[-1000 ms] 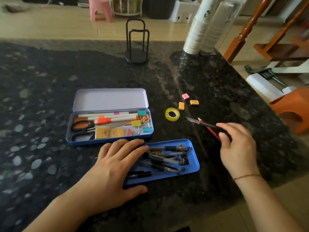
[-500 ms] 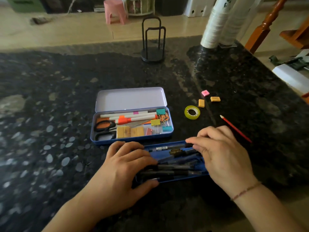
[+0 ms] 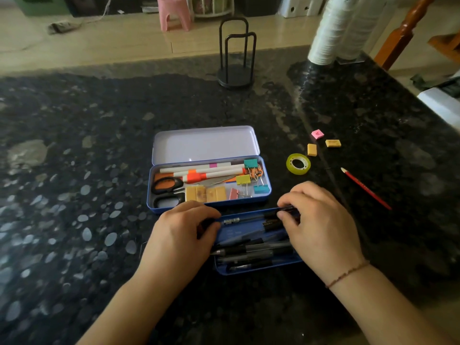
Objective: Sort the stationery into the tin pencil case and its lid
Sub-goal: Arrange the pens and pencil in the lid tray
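Blue tin, the pencil case [image 3: 258, 202], sits at the centre of the frame with its pale hinged cover standing open behind it. We see white markers [image 3: 201, 168] along its far side, black-handled scissors [image 3: 165, 192] at its left end, yellow erasers [image 3: 205, 194] in a row along the near wall, and coloured binder clips [image 3: 251, 175] at its right end. Just below it lies the loose blue lid [image 3: 249, 270], filled with dark pens [image 3: 251, 252]. Our left hand [image 3: 179, 235] grips the lid's left end with curled fingers. Our right hand [image 3: 321, 225] covers the lid's right end, its thumb and fingertips pinching a black pen [image 3: 249, 219] that lies along the lid's far edge.

To the right of centre, on the dark speckled stone counter [image 3: 74, 170], lie a yellow tape roll [image 3: 298, 164], a red pencil [image 3: 366, 189], two yellow erasers and a pink eraser [image 3: 317, 133], all apart from one another. A black wire stand [image 3: 236, 53] rises at top centre, and stacked white cups [image 3: 331, 28] stand at the upper right.
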`<state>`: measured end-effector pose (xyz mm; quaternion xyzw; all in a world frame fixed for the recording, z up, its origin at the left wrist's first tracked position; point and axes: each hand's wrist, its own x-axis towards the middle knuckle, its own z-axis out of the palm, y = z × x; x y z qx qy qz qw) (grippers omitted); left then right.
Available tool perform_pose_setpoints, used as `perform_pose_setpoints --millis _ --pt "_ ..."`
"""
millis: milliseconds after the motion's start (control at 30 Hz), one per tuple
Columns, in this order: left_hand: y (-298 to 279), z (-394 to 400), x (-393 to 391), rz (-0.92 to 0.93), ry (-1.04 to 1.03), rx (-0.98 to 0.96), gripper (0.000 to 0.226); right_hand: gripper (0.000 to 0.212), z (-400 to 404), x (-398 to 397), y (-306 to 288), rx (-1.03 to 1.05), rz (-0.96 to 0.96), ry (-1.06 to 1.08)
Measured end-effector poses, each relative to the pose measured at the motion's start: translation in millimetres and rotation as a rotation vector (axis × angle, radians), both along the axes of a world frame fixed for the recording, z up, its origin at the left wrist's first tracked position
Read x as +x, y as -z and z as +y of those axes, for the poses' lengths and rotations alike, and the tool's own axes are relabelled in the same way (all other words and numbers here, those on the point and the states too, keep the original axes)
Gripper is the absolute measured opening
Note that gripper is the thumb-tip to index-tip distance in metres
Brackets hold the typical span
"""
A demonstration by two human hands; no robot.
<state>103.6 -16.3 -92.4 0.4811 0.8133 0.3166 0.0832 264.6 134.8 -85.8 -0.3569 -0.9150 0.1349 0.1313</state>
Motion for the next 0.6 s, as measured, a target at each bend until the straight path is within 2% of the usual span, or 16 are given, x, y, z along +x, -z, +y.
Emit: perform_pose_setpoints --millis 200,333,600 --pt "0 3 -1 -0.015 0.004 -0.015 0.021 0.013 16 13 -10 -0.076 0.032 0.051" --pt "0 5 1 0.013 0.011 -0.026 0.026 0.015 32 32 -22 -0.102 -0.141 0.129" --pt "1 10 7 0.05 -0.018 0.018 0.01 0.011 29 33 -27 -0.151 -0.196 -0.073"
